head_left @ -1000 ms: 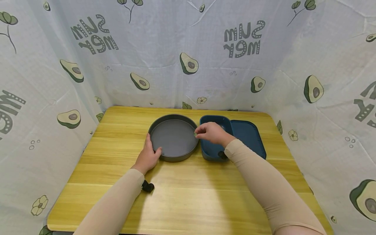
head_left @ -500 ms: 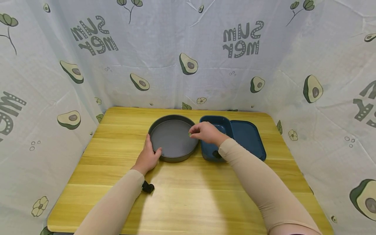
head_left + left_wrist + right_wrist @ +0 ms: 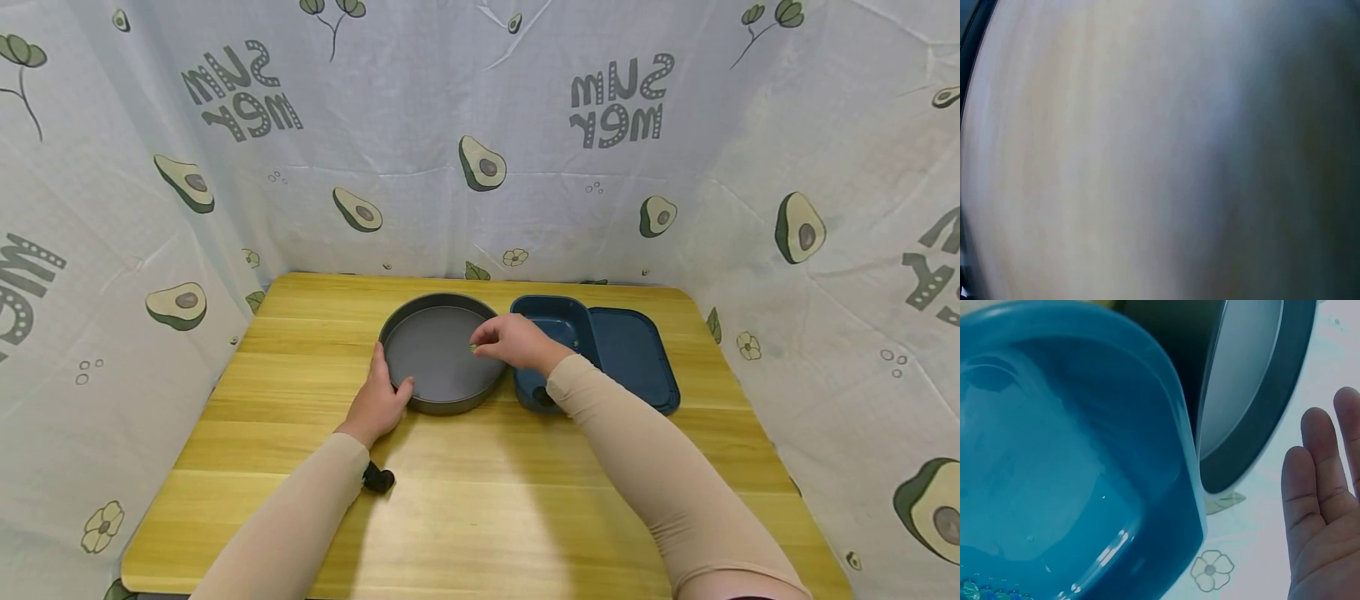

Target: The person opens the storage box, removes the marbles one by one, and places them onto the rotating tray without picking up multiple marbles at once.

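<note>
A round dark grey baking pan [image 3: 442,354] stands on the table. My left hand [image 3: 375,404] rests against its near left side, fingers straight along the outer wall and thumb at the near rim. Above the right part of the pan, my right hand [image 3: 513,340] pinches a small green bead [image 3: 473,347] between thumb and fingertips. Under the right wrist is a blue rectangular container [image 3: 558,312]. Shiny green and blue beads [image 3: 991,592] lie in it in the right wrist view, where some straight fingers [image 3: 1322,462] also show. The left wrist view is a blur.
A flat blue lid [image 3: 637,358] lies just right of the container, at its edge. The wooden table [image 3: 465,517] carries everything. A white curtain [image 3: 420,100] with avocado prints hangs behind and at both sides.
My right hand has moved left with the green bead, from the pan's right rim to over the pan's inside. The left hand and pan have stayed put.
</note>
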The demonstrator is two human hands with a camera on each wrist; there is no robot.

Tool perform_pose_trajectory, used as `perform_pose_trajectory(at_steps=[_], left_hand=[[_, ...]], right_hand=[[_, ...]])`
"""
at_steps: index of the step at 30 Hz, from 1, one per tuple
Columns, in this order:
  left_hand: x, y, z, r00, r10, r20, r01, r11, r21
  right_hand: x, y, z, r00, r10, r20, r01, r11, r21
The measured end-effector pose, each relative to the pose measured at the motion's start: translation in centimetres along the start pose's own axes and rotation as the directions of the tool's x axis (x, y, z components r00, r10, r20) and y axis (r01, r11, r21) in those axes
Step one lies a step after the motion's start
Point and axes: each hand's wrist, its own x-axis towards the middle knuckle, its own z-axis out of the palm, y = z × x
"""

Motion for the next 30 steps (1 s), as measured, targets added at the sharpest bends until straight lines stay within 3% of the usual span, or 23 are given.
perform_pose_trajectory(at_steps=[30], left_hand=[[0.11, -0.1, 0.2, 1.0, -0.004, -0.018, 0.004, 1.0, -0.016]], right_hand=[[0.46, -0.45, 0.74, 0.999, -0.035, 0.006, 0.035, 0.999, -0.009]])
